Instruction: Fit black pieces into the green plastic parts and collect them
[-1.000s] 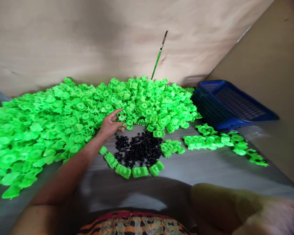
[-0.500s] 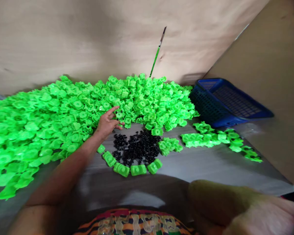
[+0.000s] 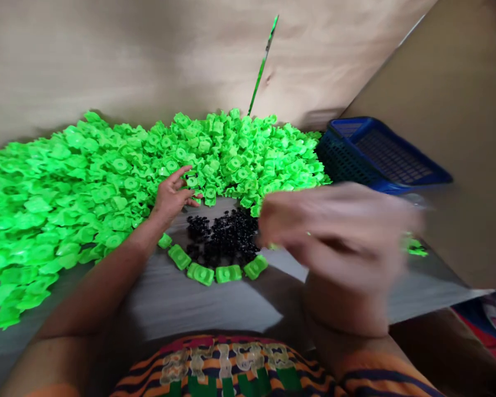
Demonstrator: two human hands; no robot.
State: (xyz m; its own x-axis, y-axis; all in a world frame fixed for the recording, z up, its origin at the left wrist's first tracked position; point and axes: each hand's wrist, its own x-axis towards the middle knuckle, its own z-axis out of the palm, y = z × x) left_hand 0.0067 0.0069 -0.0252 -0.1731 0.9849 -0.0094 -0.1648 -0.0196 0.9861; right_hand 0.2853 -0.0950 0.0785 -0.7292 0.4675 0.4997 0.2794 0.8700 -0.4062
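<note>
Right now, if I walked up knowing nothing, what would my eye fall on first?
Most likely the big heap of bright green pieces, spread against the pale back wall across the left and middle. Next comes the right hand, large and blurred in front. Mid-table, a dark cluster of small black parts stands out, with an arc of green pieces curving along its near side.

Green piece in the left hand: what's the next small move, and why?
Probably bring the right hand to the green car-shaped piece and feel whether the black bits showing at it are seated. The left hand holds it, the bits look too small here to judge, and the blurred right hand is apart from it, off to the right.
</note>
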